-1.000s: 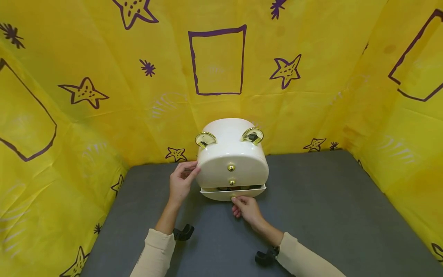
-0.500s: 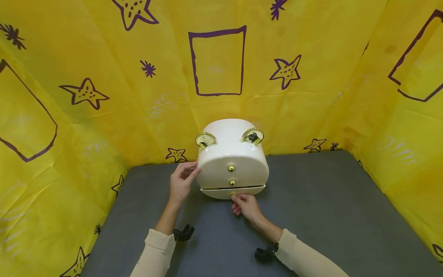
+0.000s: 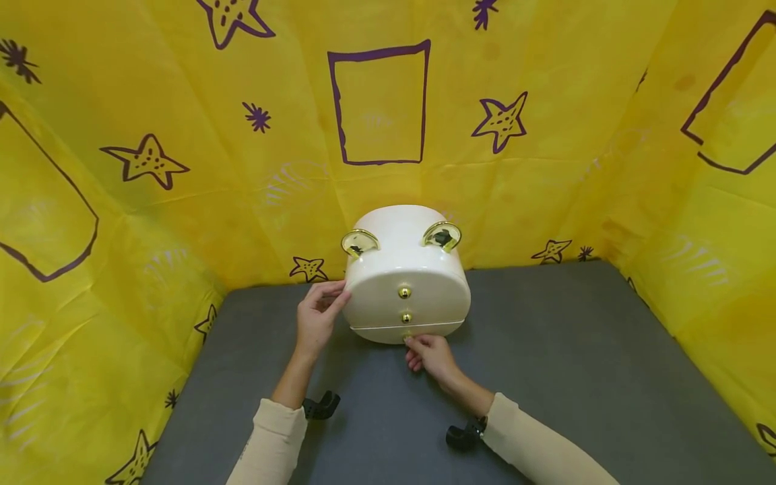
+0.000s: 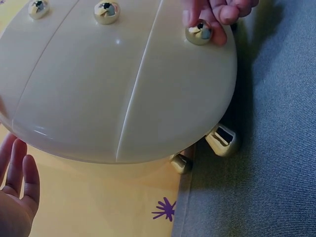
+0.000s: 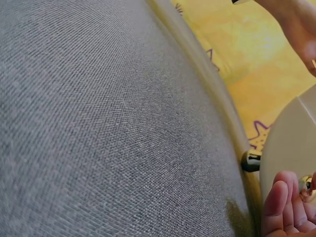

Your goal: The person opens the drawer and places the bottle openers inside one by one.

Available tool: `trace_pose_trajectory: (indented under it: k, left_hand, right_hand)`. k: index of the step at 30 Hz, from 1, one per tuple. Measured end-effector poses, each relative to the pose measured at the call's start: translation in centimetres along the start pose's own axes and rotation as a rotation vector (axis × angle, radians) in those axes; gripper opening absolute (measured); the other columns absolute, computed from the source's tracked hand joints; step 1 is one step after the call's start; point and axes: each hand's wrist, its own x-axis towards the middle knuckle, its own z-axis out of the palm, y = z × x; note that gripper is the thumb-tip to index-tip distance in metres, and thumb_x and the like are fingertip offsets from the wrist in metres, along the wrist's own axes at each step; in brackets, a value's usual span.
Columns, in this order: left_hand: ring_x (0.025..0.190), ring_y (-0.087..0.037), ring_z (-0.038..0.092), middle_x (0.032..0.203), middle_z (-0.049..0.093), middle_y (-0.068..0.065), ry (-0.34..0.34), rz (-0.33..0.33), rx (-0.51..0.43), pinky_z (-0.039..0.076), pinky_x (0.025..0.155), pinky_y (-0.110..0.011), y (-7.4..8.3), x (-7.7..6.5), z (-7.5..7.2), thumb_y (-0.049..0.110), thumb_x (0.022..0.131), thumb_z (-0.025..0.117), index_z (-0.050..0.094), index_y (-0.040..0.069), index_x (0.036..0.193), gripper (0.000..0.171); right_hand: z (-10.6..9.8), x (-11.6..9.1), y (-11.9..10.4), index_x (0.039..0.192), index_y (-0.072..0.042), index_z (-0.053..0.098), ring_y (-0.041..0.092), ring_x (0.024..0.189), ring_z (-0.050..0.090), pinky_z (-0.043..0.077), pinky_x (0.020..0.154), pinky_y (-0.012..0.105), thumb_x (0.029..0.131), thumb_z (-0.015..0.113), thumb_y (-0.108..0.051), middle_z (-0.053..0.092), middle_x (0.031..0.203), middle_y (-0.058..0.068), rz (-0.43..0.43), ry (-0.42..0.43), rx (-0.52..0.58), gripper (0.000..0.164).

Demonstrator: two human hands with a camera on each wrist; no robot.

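A glossy cream-white storage box [image 3: 403,236] with rounded ends and gold ear-shaped trims stands on the grey table. Its bottom drawer [image 3: 376,335] sits flush with the front. My right hand [image 3: 435,360] pinches the round gold drawer knob [image 4: 199,34] between thumb and fingers. On the box's left side rest the fingers of my left hand [image 3: 315,323], nearly straight, near the upper front edge. Two more gold knobs run up the middle of the front above the right hand. The inside of the box is hidden.
Yellow cloth [image 3: 291,202] printed with purple stars surrounds the table at the back and both sides. The grey table top [image 3: 564,364] extends to the left, right and front of the box. Small gold feet [image 4: 222,139] raise the box.
The bottom drawer has slid back into the box, from partly out with contents showing to fully shut. My right hand has moved slightly forward with its knob; the left hand has stayed put.
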Motion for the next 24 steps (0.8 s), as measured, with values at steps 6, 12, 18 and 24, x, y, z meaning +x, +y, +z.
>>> trace_pose_trajectory:
  k: [6,12,18,24]
  left_hand:
    - [0.087,0.0,0.06,0.103,0.061,-0.028,0.007,0.009,0.013,0.053,0.077,-0.017,0.0,0.0,-0.2,-0.006,0.084,0.07,0.068,-0.013,0.104,0.021]
    - [0.088,-0.001,0.06,0.104,0.06,-0.029,0.004,0.007,0.022,0.052,0.077,-0.015,0.0,-0.1,-0.2,-0.004,0.085,0.07,0.068,-0.012,0.105,0.022]
    - [0.088,0.0,0.06,0.103,0.062,-0.025,0.012,0.026,0.027,0.052,0.076,-0.013,-0.1,-0.1,0.0,-0.004,0.085,0.07,0.068,-0.012,0.107,0.023]
    - [0.089,0.003,0.06,0.102,0.062,-0.03,0.049,0.049,0.049,0.051,0.074,-0.011,-2.0,-0.4,-0.2,-0.007,0.085,0.069,0.068,-0.012,0.107,0.023]
  right_hand:
    - [0.2,0.2,-0.2,0.096,0.019,0.058,0.009,0.051,0.057,0.05,0.05,0.022,0.097,0.058,-0.013,0.06,0.06,-0.001,0.017,-0.016,0.023,0.032]
    - [0.1,0.1,-0.3,0.096,0.018,0.06,0.009,0.05,0.056,0.05,0.049,0.022,0.096,0.06,-0.016,0.059,0.06,-0.001,0.02,-0.016,0.006,0.034]
    - [-0.6,-0.1,-0.7,0.095,0.015,0.064,0.009,0.05,0.054,0.047,0.048,0.021,0.095,0.063,-0.02,0.06,0.061,0.001,-0.006,-0.002,-0.09,0.035]
    - [-3.6,-0.8,-2.0,0.103,0.012,0.067,0.01,0.054,0.056,0.05,0.05,0.023,0.096,0.061,-0.018,0.065,0.071,0.012,-0.088,0.008,-0.25,0.031]
